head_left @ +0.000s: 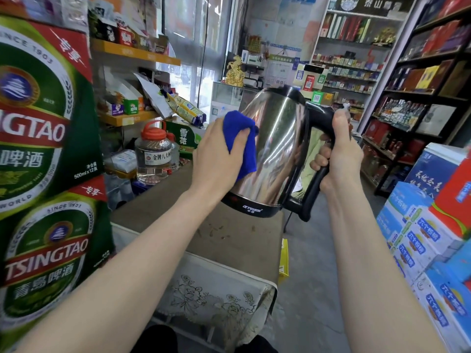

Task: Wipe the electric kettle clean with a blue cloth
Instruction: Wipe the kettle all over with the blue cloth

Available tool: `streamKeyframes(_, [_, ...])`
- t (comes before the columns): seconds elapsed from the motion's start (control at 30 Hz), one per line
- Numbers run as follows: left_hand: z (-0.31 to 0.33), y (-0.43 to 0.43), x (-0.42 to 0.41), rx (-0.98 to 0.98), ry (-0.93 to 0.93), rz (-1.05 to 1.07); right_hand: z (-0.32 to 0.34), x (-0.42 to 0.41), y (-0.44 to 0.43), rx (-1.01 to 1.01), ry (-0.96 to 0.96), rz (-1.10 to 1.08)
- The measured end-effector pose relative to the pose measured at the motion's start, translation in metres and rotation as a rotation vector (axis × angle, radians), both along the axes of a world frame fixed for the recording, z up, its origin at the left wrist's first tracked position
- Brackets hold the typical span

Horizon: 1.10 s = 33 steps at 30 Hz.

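A: Where is the electric kettle (275, 149) at this moment?

B: It is being held in the air above the far end of the table (229, 238), tilted, with its top leaning away from the person. It is not touching the table. The right hand (339, 154) is closing its grip around the black handle (318, 159), with the thumb lying along the upper part of the handle and the fingers curling through the opening.

A: And the blue cloth (242, 138)?

B: The left hand (219, 154) is pinching it, bunched, and is pressing it against the left side of the steel body. The thumb is lying on the cloth.

A: How much open room is there around the kettle?

B: On the left, two Tsingtao beer cartons (43, 149) are standing one on the other, just beside the left forearm. A clear jar with a red lid (153, 154) is standing beyond the left edge of the table, near the left hand. On the right, stacked blue and white boxes (428, 250) are rising near the right forearm. Between the table's right edge and these boxes, a grey floor (318, 276) aisle is staying open.

A: What is lying on the table itself?

B: Only small brown crumbs, under the kettle. The near end is wearing a flowered cover (216, 301) which is hanging over the edge.

A: So, the count?

B: One kettle, one cloth, two hands, two beer cartons, one jar. The boxes on the right I cannot count exactly.
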<state>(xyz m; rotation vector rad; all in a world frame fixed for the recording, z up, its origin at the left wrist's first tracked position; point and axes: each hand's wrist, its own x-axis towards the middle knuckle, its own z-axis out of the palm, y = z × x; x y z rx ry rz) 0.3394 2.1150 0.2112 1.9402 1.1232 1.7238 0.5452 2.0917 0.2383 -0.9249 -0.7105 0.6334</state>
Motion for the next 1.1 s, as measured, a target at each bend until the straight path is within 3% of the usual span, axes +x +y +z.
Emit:
streamKeyframes(0.1, [0.017,-0.006,-0.001,0.031,-0.147,-0.082,-0.001,-0.007,-0.001,-0.008,-0.062,-0.073])
streamKeyframes(0.2, [0.037,-0.008,0.000,-0.162,-0.373,-0.388,-0.006,-0.013,0.001,-0.053,-0.153,-0.128])
streamKeyframes(0.27, [0.038,0.000,0.003,-0.218,-0.259,-0.408,-0.010,-0.016,0.001,-0.076,-0.140,-0.119])
streamKeyframes(0.37, [0.023,0.019,-0.001,-0.173,0.005,-0.120,-0.014,-0.017,-0.002,-0.067,-0.032,-0.069])
streamKeyframes(0.47, [0.012,0.025,-0.010,-0.137,0.009,0.100,-0.018,-0.017,-0.003,-0.071,0.003,-0.059])
streamKeyframes(0.57, [0.005,0.017,-0.009,-0.009,0.155,0.230,-0.021,-0.020,0.000,-0.107,-0.014,-0.096])
streamKeyframes(0.7, [-0.017,0.003,0.009,-0.039,0.259,0.114,-0.022,-0.025,0.004,-0.114,0.030,-0.121])
streamKeyframes(0.87, [-0.037,-0.002,0.022,0.180,0.547,0.116,-0.021,-0.023,0.005,-0.097,0.005,-0.130])
streamKeyframes(1.0, [-0.030,0.000,0.042,0.464,0.811,0.249,-0.022,-0.032,0.007,-0.109,-0.084,-0.137])
streamKeyframes(1.1, [-0.010,0.011,0.044,0.390,0.804,0.390,-0.026,-0.038,0.011,-0.094,-0.126,-0.106])
